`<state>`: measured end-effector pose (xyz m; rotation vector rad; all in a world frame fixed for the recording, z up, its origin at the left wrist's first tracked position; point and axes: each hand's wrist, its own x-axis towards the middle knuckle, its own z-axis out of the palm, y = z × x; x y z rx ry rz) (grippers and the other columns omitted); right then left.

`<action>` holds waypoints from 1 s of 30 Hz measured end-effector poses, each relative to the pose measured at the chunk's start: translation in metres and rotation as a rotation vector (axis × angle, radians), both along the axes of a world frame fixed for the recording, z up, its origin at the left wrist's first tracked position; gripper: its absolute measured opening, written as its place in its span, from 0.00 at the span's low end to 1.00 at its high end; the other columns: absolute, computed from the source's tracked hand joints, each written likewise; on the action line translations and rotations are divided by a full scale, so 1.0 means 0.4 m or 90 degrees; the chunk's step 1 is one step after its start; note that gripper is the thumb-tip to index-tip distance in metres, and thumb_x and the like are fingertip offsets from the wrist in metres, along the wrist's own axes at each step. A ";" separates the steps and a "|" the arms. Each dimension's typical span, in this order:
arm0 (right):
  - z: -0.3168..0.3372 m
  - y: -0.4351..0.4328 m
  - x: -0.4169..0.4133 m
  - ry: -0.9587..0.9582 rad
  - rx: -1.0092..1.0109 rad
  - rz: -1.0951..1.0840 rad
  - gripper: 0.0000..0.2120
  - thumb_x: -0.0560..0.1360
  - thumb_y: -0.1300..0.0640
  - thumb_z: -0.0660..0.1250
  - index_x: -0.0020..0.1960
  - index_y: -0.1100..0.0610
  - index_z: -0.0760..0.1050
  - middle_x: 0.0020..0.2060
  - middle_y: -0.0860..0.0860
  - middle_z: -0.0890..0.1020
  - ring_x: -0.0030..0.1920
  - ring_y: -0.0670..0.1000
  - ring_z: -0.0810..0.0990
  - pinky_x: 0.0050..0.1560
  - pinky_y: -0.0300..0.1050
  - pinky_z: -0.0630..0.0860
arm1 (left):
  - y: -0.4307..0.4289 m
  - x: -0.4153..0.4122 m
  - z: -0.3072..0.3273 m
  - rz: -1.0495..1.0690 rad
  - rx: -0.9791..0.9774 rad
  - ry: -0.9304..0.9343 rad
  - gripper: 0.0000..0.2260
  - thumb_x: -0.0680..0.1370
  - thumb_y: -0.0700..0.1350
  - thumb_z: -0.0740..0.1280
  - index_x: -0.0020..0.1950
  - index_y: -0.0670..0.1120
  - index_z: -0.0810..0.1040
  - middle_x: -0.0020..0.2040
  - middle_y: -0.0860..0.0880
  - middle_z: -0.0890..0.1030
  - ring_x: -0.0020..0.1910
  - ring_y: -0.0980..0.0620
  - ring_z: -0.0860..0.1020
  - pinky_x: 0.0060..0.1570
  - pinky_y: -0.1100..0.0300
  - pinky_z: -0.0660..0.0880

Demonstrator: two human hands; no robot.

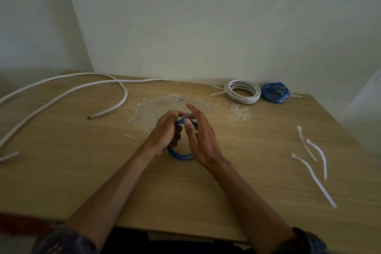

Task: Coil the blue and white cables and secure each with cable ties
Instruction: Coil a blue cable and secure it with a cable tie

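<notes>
A small coil of blue cable [181,155] stands on edge at the middle of the wooden table [82,171]. My left hand [167,132] is closed around the coil's top left. My right hand [200,136] touches the coil's top with thumb and fingertips, its other fingers spread. A short blue cable end sticks up between my hands. A long loose white cable [68,88] sprawls over the left of the table. Three white cable ties [315,163] lie at the right.
A tied white coil [242,91] and a tied blue coil [275,92] rest at the back right by the wall. A rough worn patch [154,107] marks the tabletop behind my hands. The table's near edge runs just above my sleeves.
</notes>
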<state>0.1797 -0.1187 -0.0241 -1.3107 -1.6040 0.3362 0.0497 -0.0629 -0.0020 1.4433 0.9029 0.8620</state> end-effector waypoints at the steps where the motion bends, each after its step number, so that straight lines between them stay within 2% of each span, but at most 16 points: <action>1: 0.003 0.000 -0.001 0.003 0.022 -0.022 0.19 0.86 0.48 0.54 0.74 0.52 0.67 0.63 0.51 0.78 0.58 0.43 0.78 0.54 0.32 0.76 | -0.004 0.010 0.001 -0.020 0.032 0.024 0.17 0.86 0.51 0.50 0.60 0.43 0.75 0.29 0.50 0.65 0.24 0.53 0.62 0.24 0.60 0.60; 3: 0.006 0.003 0.008 0.012 0.057 -0.087 0.15 0.85 0.50 0.57 0.64 0.55 0.77 0.52 0.50 0.83 0.49 0.44 0.81 0.47 0.36 0.78 | -0.013 0.031 0.009 -0.022 0.077 0.060 0.17 0.87 0.51 0.49 0.61 0.46 0.75 0.31 0.44 0.70 0.25 0.47 0.68 0.27 0.53 0.66; 4: 0.009 0.004 0.018 0.020 0.058 -0.118 0.13 0.85 0.51 0.59 0.58 0.56 0.79 0.46 0.48 0.83 0.44 0.43 0.81 0.43 0.35 0.76 | -0.016 0.044 0.014 -0.013 0.111 0.090 0.16 0.87 0.50 0.49 0.62 0.48 0.74 0.36 0.36 0.74 0.30 0.38 0.73 0.31 0.45 0.72; 5: 0.010 0.004 0.027 0.028 0.045 -0.141 0.12 0.85 0.52 0.59 0.54 0.56 0.79 0.41 0.46 0.82 0.39 0.41 0.79 0.39 0.32 0.74 | -0.019 0.056 0.017 -0.004 0.148 0.134 0.16 0.87 0.49 0.48 0.65 0.48 0.74 0.46 0.29 0.76 0.41 0.31 0.77 0.41 0.38 0.75; 6: 0.013 0.002 0.036 0.032 0.025 -0.158 0.11 0.85 0.53 0.59 0.50 0.56 0.76 0.36 0.45 0.79 0.35 0.41 0.77 0.35 0.31 0.71 | -0.019 0.070 0.018 0.000 0.180 0.168 0.16 0.87 0.48 0.49 0.68 0.47 0.72 0.56 0.27 0.76 0.52 0.30 0.77 0.51 0.36 0.75; 7: 0.016 -0.001 0.047 0.030 0.005 -0.176 0.12 0.85 0.54 0.58 0.46 0.56 0.74 0.32 0.44 0.76 0.30 0.41 0.73 0.32 0.32 0.69 | -0.018 0.086 0.018 0.009 0.207 0.184 0.17 0.87 0.47 0.49 0.71 0.45 0.70 0.60 0.28 0.76 0.56 0.34 0.78 0.54 0.39 0.76; 9: 0.025 -0.007 0.072 0.039 -0.020 -0.213 0.13 0.85 0.56 0.57 0.42 0.56 0.71 0.28 0.45 0.72 0.27 0.42 0.69 0.27 0.35 0.64 | -0.023 0.123 0.016 0.034 0.249 0.173 0.17 0.87 0.46 0.50 0.71 0.44 0.71 0.53 0.35 0.81 0.42 0.56 0.82 0.42 0.54 0.77; 10: 0.033 -0.011 0.090 0.057 -0.022 -0.234 0.13 0.85 0.57 0.58 0.41 0.57 0.71 0.28 0.45 0.72 0.26 0.43 0.69 0.27 0.36 0.63 | -0.029 0.143 0.014 0.045 0.253 0.154 0.16 0.87 0.46 0.51 0.68 0.45 0.73 0.45 0.41 0.81 0.33 0.61 0.78 0.36 0.60 0.74; 12: 0.050 -0.020 0.132 0.120 -0.015 -0.294 0.13 0.83 0.58 0.59 0.41 0.59 0.71 0.30 0.45 0.73 0.29 0.41 0.72 0.28 0.35 0.65 | -0.042 0.188 0.006 0.052 0.218 0.099 0.15 0.86 0.47 0.53 0.54 0.44 0.78 0.31 0.48 0.76 0.24 0.54 0.72 0.28 0.59 0.69; 14: 0.061 -0.037 0.175 0.170 -0.006 -0.358 0.12 0.83 0.58 0.60 0.42 0.60 0.73 0.31 0.43 0.74 0.31 0.39 0.74 0.30 0.33 0.67 | -0.063 0.232 -0.003 0.046 0.146 0.092 0.23 0.87 0.51 0.53 0.38 0.43 0.76 0.24 0.49 0.71 0.22 0.49 0.70 0.26 0.59 0.69; 16: 0.055 -0.059 0.208 0.172 -0.004 -0.386 0.13 0.83 0.58 0.60 0.41 0.61 0.73 0.31 0.43 0.74 0.32 0.39 0.73 0.31 0.36 0.65 | -0.085 0.270 -0.004 0.015 0.018 0.070 0.26 0.86 0.55 0.52 0.31 0.46 0.70 0.23 0.50 0.67 0.20 0.50 0.66 0.25 0.61 0.66; 19: 0.042 -0.087 0.239 0.175 -0.019 -0.410 0.13 0.83 0.58 0.60 0.41 0.62 0.73 0.31 0.46 0.74 0.32 0.42 0.71 0.34 0.44 0.64 | -0.110 0.298 0.011 -0.077 -0.201 -0.022 0.25 0.85 0.59 0.51 0.31 0.50 0.63 0.26 0.52 0.59 0.22 0.54 0.57 0.22 0.63 0.56; 21: 0.045 -0.101 0.250 0.172 -0.028 -0.427 0.13 0.83 0.57 0.60 0.41 0.61 0.73 0.32 0.46 0.74 0.33 0.42 0.71 0.35 0.44 0.63 | -0.113 0.316 0.009 -0.080 -0.180 -0.011 0.24 0.85 0.58 0.52 0.31 0.50 0.63 0.26 0.53 0.59 0.21 0.55 0.56 0.23 0.63 0.54; 23: 0.053 -0.116 0.261 0.146 -0.063 -0.406 0.14 0.83 0.56 0.60 0.42 0.60 0.73 0.32 0.47 0.76 0.33 0.44 0.73 0.34 0.41 0.64 | -0.118 0.330 -0.007 -0.026 -0.084 0.033 0.24 0.86 0.54 0.52 0.30 0.49 0.64 0.24 0.53 0.61 0.20 0.54 0.58 0.24 0.62 0.56; 26: 0.071 -0.150 0.324 0.123 -0.181 -0.311 0.15 0.83 0.48 0.62 0.46 0.59 0.75 0.34 0.50 0.81 0.32 0.48 0.81 0.34 0.42 0.76 | -0.121 0.335 -0.034 -0.002 -0.014 0.034 0.24 0.86 0.53 0.52 0.31 0.49 0.64 0.23 0.53 0.61 0.20 0.53 0.59 0.24 0.63 0.57; 30: 0.129 -0.218 0.525 -0.170 -0.347 -0.348 0.13 0.75 0.46 0.74 0.48 0.56 0.80 0.35 0.48 0.82 0.39 0.51 0.82 0.44 0.46 0.77 | -0.118 0.316 -0.047 -0.011 -0.033 0.003 0.23 0.87 0.50 0.51 0.32 0.49 0.61 0.23 0.53 0.59 0.19 0.55 0.57 0.22 0.64 0.57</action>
